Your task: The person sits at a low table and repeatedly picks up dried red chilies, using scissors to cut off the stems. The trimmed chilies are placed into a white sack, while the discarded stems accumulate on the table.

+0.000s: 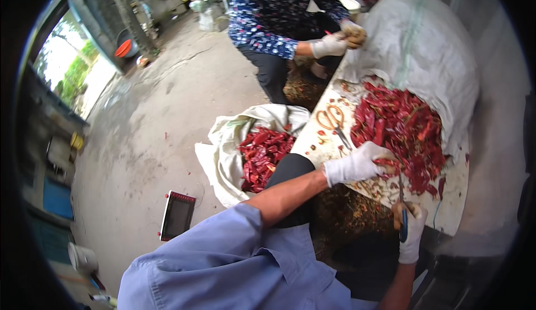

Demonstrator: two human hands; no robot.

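My left hand (363,162), in a white work glove, holds a red dried chili pepper (386,163) at the edge of the chili heap. My right hand (409,226), gloved too, grips dark-handled scissors (403,220), whose blades point up to the pepper. The heap of dried red chilies (398,121) spills from a large white woven sack (423,38) onto a pale board (452,205). A second pair of scissors (335,123) with orange-brown handles lies on the board, left of the heap. An open white sack (215,163) beside my knee holds more red chilies (266,155).
Across from me sits a person (289,25) in a patterned shirt, with gloved hands near the big sack. Plant scraps (351,213) cover the floor below the board. A tablet-like device (178,216) lies on the concrete floor, left. A white bucket (82,257) stands at lower left.
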